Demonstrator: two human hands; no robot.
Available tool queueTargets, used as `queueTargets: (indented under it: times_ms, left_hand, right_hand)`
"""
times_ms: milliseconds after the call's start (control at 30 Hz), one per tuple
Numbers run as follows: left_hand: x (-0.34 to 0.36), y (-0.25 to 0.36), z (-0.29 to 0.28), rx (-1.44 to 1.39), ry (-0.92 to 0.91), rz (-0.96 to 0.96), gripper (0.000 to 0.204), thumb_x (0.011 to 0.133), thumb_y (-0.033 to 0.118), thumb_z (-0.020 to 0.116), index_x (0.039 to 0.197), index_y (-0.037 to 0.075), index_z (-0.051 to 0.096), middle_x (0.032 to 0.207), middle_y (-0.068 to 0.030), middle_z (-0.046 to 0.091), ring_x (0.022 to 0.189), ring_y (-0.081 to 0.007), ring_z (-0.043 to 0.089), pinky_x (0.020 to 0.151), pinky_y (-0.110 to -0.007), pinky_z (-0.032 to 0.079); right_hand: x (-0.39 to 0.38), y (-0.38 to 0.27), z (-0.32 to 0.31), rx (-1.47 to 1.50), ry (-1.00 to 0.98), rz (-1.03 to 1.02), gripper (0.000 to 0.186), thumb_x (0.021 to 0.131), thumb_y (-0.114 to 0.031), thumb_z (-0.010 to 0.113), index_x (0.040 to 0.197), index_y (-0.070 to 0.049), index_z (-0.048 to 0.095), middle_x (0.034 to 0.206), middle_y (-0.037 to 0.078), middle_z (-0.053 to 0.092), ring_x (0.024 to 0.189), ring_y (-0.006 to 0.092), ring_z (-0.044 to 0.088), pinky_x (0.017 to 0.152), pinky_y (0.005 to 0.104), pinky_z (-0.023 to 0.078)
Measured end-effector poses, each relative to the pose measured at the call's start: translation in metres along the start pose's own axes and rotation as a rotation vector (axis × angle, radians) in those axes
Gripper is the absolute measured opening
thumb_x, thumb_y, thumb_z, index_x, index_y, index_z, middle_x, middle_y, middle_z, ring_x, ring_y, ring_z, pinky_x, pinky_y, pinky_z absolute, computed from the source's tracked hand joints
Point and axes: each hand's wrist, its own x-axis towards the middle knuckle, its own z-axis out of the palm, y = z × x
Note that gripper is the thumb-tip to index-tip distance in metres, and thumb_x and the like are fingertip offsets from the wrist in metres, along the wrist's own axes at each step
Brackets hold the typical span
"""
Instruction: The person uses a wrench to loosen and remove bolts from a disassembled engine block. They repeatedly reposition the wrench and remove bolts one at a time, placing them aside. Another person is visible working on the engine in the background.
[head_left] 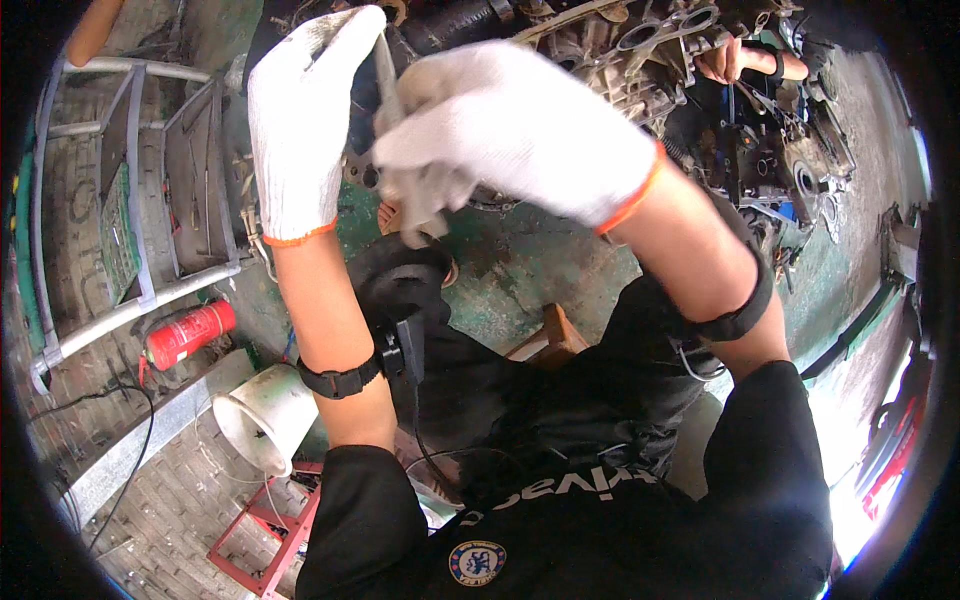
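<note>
Between gloved hands (440,130): tool (388,80) upright, lengthwise vertical.

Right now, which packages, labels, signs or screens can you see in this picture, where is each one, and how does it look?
Fire extinguisher: lies on the floor at the left, a red cylinder with a pale label patch, too small to make out.
Round badge: on the black shirt at the bottom edge, blue and white with a yellow rim.
Pale lettering: across the same shirt's chest, seen upside down.
No packages, signs or screens show.
</note>
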Motion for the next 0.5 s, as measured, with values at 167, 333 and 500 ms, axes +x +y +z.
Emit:
queueTargets:
  times_ms: [167,333,500]
  left_hand:
    - [0.004,-0.009,-0.006,-0.036,-0.033,-0.199,0.035,0.099,0.021,0.062,0.124,-0.001,0.071,0.12,-0.0141,0.074,0.112,-0.0219,0.068,0.102,-0.031,0.048]
    - [0.001,-0.009,-0.024,0.383,-0.044,0.405,0.043,0.093,0.005,0.05,0.133,0.002,0.066,0.123,-0.0231,0.07,0.112,-0.0364,0.068,0.1,-0.035,0.051]
    - [-0.008,-0.001,-0.019,0.275,0.019,0.179,0.036,0.098,0.012,0.055,0.13,-0.001,0.067,0.119,-0.0175,0.072,0.107,-0.0262,0.068,0.099,-0.032,0.049]
  right_hand:
    - [0.009,0.022,0.027,0.522,-0.131,-0.028,0.019,0.093,-0.015,0.069,0.103,0.002,0.069,0.091,0.011,0.075,0.074,0.0169,0.072,0.067,0.0272,0.056]
    - [-0.001,0.008,0.009,0.387,-0.258,0.024,0.02,0.093,-0.015,0.068,0.106,0.001,0.069,0.091,0.011,0.075,0.076,0.0172,0.072,0.07,0.0275,0.057]
    - [-0.011,-0.006,-0.011,0.026,-0.112,-0.04,0.023,0.089,-0.018,0.066,0.088,0.003,0.071,0.077,0.01,0.075,0.065,0.0158,0.07,0.062,0.0266,0.056]
